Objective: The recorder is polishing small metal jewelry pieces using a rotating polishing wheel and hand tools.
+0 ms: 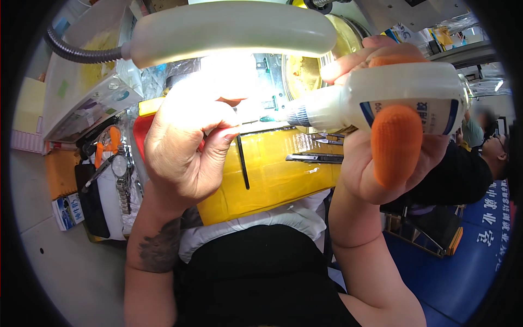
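My right hand [364, 155] is wrapped round a translucent white glue bottle [358, 90], held sideways with its tapered nozzle pointing left. Orange rubber finger cots [396, 146] cover the thumb and another finger of that hand. The greenish nozzle tip [268, 118] is close to the fingertips of my left hand [188, 136], which is closed in a pinch. What lies between those fingertips is hidden by glare. Below both hands is a yellow tape-wrapped block [272, 177]. Tweezers [316, 158] and a thin black stick [243, 163] rest on it.
A lit tube lamp [234, 30] on a flexible metal neck [81, 53] hangs just above my hands. At left stand a white box [92, 103], orange-handled scissors [107, 144] and a metal-banded watch [121, 180]. A round yellowish dish [302, 73] sits behind. Another person [463, 174] is at right.
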### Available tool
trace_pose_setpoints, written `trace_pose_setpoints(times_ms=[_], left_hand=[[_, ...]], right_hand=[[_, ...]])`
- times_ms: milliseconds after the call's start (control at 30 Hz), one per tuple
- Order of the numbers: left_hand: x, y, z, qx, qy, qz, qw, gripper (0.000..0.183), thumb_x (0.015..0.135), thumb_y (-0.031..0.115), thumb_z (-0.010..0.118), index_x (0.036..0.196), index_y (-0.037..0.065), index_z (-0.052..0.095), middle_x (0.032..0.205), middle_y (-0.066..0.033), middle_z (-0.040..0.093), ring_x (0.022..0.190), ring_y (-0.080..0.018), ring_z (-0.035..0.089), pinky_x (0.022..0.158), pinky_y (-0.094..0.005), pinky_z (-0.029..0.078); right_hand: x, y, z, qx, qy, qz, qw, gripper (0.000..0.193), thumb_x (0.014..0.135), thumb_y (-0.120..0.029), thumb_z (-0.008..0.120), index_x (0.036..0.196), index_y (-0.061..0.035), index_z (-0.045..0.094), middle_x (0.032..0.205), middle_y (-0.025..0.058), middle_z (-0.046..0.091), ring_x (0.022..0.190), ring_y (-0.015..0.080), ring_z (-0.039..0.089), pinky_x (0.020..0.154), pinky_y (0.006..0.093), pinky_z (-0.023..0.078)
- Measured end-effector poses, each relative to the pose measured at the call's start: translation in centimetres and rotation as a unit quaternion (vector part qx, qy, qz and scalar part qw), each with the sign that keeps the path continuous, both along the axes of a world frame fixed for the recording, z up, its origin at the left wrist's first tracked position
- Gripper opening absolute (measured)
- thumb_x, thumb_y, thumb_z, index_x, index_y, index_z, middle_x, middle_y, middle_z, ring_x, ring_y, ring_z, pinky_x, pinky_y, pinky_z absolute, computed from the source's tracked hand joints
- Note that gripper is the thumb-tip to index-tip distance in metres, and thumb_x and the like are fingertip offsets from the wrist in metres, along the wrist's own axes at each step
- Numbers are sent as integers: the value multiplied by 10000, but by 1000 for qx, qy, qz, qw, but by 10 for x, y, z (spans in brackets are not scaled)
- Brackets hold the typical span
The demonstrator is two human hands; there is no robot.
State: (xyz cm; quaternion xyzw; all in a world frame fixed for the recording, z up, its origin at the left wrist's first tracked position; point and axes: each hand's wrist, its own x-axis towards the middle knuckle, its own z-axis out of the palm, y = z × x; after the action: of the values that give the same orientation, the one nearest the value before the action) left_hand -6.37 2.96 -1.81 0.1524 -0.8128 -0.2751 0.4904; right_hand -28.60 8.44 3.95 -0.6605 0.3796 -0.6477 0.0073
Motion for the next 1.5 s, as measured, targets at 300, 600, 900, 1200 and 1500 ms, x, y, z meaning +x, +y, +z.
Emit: trace_pose_setpoints(times_ms=[300, 600, 900, 1200, 1500], left_hand=[[-7, 2, -2, -2, 6, 13, 1000, 145, 932, -100, 573, 1061, -39, 550, 1170, -253, 601, 1049, -314, 674, 922, -440, 583], [-7, 8, 3, 18, 19, 71, 997, 193, 795, -140, 626, 935, -7, 623, 935, -146, 661, 946, -317, 691, 847, -402, 531], [-4, 13, 3, 41, 1, 67, 997, 119, 894, -103, 612, 963, -9, 589, 1014, -175, 651, 994, -292, 677, 898, -384, 513], [-2, 15, 0, 21, -54, 56, 997, 81, 982, -77, 541, 1046, -28, 549, 1236, -250, 604, 1159, -297, 618, 1002, -442, 537], [-6, 11, -2, 35, -7, 38, 999, 87, 992, -52, 551, 1074, -26, 561, 1267, -260, 612, 1199, -308, 609, 1059, -439, 482]], right_hand=[[-5, 6, -5, 5, 16, -5, 1000, 428, 973, -282, 535, 1193, 82, 583, 1077, 275, 632, 942, 353, 667, 966, 509, 486], [-111, 59, 22, -46, -236, 104, 965, 378, 968, -253, 491, 1193, 39, 574, 1011, 203, 649, 947, 323, 630, 965, 447, 455], [-241, 43, 22, 34, -90, -352, 931, 207, 971, -35, 589, 1162, 39, 619, 1090, 112, 672, 1010, 186, 682, 872, 343, 613], [-182, 70, -19, 43, 58, -448, 891, 295, 898, -132, 741, 1122, 17, 622, 1009, 57, 637, 936, 157, 615, 815, 323, 487], [-79, 132, -51, 483, 206, -190, 830, 298, 760, -88, 811, 1016, -12, 678, 1083, 132, 580, 1027, 329, 604, 876, 403, 500]])
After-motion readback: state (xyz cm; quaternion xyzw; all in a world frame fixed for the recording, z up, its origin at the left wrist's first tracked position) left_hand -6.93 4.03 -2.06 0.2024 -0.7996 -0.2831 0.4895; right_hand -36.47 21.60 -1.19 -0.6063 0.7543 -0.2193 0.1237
